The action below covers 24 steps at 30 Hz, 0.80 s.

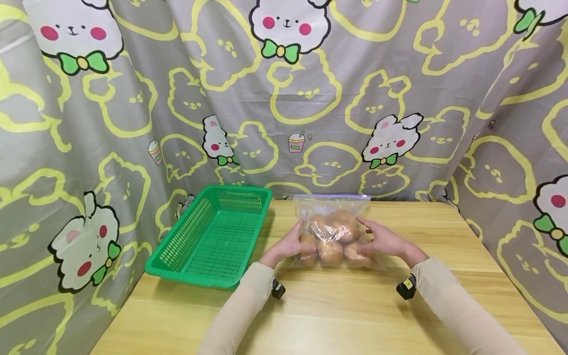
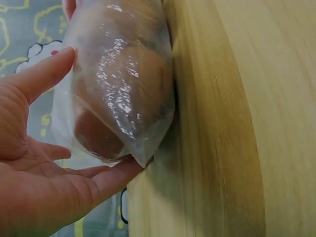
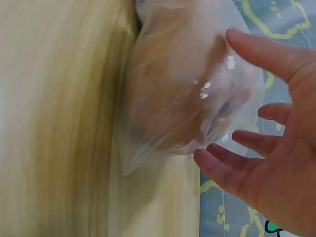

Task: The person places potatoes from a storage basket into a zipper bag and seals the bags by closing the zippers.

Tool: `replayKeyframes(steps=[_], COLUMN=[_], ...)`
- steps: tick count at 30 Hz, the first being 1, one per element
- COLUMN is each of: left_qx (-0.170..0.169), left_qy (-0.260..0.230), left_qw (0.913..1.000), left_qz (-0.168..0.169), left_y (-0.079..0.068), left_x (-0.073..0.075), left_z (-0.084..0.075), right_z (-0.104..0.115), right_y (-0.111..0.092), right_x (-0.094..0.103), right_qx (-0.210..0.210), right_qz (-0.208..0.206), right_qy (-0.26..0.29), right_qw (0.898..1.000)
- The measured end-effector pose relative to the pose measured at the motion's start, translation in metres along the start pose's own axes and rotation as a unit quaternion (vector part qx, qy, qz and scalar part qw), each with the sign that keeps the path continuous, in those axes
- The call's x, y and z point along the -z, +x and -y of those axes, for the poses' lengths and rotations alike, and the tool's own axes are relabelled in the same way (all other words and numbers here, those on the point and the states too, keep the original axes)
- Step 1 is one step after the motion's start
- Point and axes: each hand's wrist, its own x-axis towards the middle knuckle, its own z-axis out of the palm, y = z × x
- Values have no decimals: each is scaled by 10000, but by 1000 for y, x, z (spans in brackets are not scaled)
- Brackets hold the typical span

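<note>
A clear zip bag (image 1: 329, 231) with a purple slider strip lies on the table, holding several round, light-brown, smooth-looking things. At its left side is my left hand (image 1: 290, 244), thumb on the plastic and a fingertip at the bag's bottom corner in the left wrist view. My right hand (image 1: 385, 239) spreads around the other side, with its thumb over the bag and its fingertips right at the plastic edge in the right wrist view. Neither set of fingers is curled round the bag.
A green plastic basket (image 1: 153, 267) with slotted walls stands at the table's left, close to my left forearm. The wooden table (image 1: 337, 315) runs back to a patterned grey curtain (image 1: 310, 162), which also hangs along both sides.
</note>
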Motion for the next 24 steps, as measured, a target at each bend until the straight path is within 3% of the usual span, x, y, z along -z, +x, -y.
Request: replayKeyframes(steps=[8, 17, 19, 21, 24], left_qx=[66, 169, 210, 325, 479], left_qy=[189, -36, 165, 739, 1778], left_qw=[9998, 9998, 9996, 9961, 9803], left_qz=[84, 110, -91, -344, -716], left_y=[6, 4, 0, -6, -17], left_x=[1, 7, 10, 13, 16], left_z=[4, 0, -5, -13, -27], right_z=[-3, 7, 11, 17, 26], right_y=[0, -4, -5, -7, -11], right_x=[-8, -5, -3, 0, 3], right_qx=[76, -24, -9, -41, -113], right_qz=[-82, -118, -288, -583, -1068], right_qy=[-443, -763, -943, -1291, -1962], right_qw=[9990, 9970, 9951, 9899, 9747])
